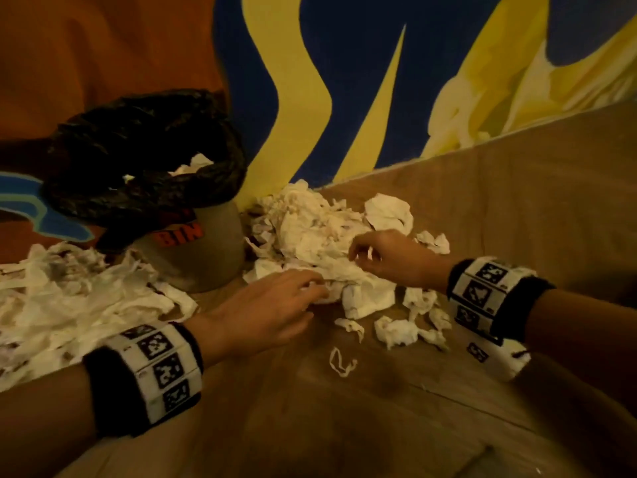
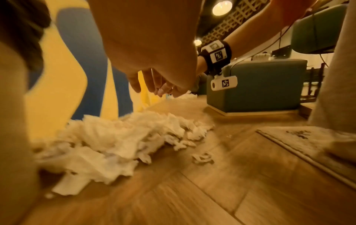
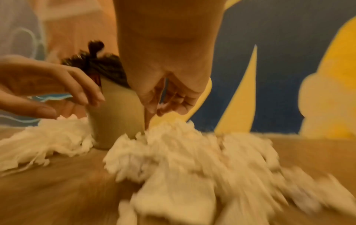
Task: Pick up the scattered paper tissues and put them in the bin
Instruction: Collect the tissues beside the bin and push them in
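A pale bin [image 1: 203, 257] lined with a black bag [image 1: 144, 157] stands on the wood floor against the wall, with some tissue inside it. A heap of crumpled white tissues [image 1: 310, 232] lies just right of the bin. A second heap [image 1: 69, 298] lies to its left. My left hand [image 1: 312, 298] reaches onto the near edge of the right heap, its relaxed fingers touching tissue. My right hand [image 1: 363, 258] hovers over the same heap with fingers loosely curled. In the wrist views the left hand [image 2: 154, 88] and right hand [image 3: 159, 108] hold nothing.
Small tissue scraps [image 1: 396, 332] and a thin twisted strip [image 1: 343, 362] lie on the floor near my right wrist. The blue and yellow painted wall [image 1: 344, 81] runs close behind the heap. A teal upholstered seat [image 2: 256, 85] stands further off to the right.
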Available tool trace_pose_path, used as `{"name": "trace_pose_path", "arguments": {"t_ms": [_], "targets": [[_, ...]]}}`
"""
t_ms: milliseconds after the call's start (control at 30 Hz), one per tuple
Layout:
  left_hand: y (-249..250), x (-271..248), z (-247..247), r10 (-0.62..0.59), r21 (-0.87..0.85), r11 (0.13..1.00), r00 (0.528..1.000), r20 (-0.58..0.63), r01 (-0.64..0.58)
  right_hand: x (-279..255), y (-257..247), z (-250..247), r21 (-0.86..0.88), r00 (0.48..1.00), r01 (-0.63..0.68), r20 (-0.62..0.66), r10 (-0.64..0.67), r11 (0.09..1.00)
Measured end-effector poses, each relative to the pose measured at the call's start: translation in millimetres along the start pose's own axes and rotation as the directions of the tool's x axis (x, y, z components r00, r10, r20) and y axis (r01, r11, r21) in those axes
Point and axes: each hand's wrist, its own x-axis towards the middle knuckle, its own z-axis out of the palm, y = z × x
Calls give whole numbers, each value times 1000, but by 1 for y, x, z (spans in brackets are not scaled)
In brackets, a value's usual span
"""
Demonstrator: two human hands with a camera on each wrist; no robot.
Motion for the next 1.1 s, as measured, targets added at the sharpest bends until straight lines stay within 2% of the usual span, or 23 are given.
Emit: {"name": "trace_pose_path", "arguments": {"t_ms": [33, 100, 200, 267, 433, 667, 800, 867, 1000, 1033, 1100], "targets": [[6, 9, 12, -8, -30, 999, 994, 109, 11, -10, 10, 10, -13, 995, -37, 91, 38, 999], [14, 25, 37, -11, -56, 998, 946, 323, 30, -31, 26, 27, -52, 965, -100, 237, 110, 994], [24, 46, 65, 43, -47, 999, 891, 451, -24, -53, 43, 51, -105, 929, -99, 348, 130, 990], [27, 54, 75, 32, -23, 999, 864, 503, -23, -65, 47, 64, -96, 914, -100, 384, 130, 990], [27, 56, 84, 40, 7, 999, 884, 465, -48, -80, 49, 89, -212, 922, 11, 380, 72, 977], [37, 46, 91, 79, -119, 992, 890, 448, -28, -89, 44, 86, -296, 924, 91, 381, 30, 951], [36, 45, 106, 6, -347, 929, 936, 351, 125, -90, 41, 84, -289, 914, 116, 406, 12, 950], [35, 45, 114, -6, -429, 890, 943, 333, 157, -90, 41, 86, -286, 904, 109, 427, 25, 952], [40, 57, 114, 33, -260, 961, 890, 455, 98, -93, 48, 91, -295, 910, 74, 411, 57, 953], [39, 60, 111, 27, -224, 971, 884, 466, 89, -92, 49, 92, -281, 914, 65, 402, 56, 958], [33, 64, 108, 35, -221, 973, 903, 428, 67, -90, 46, 91, -261, 909, 58, 412, 57, 964]]}}
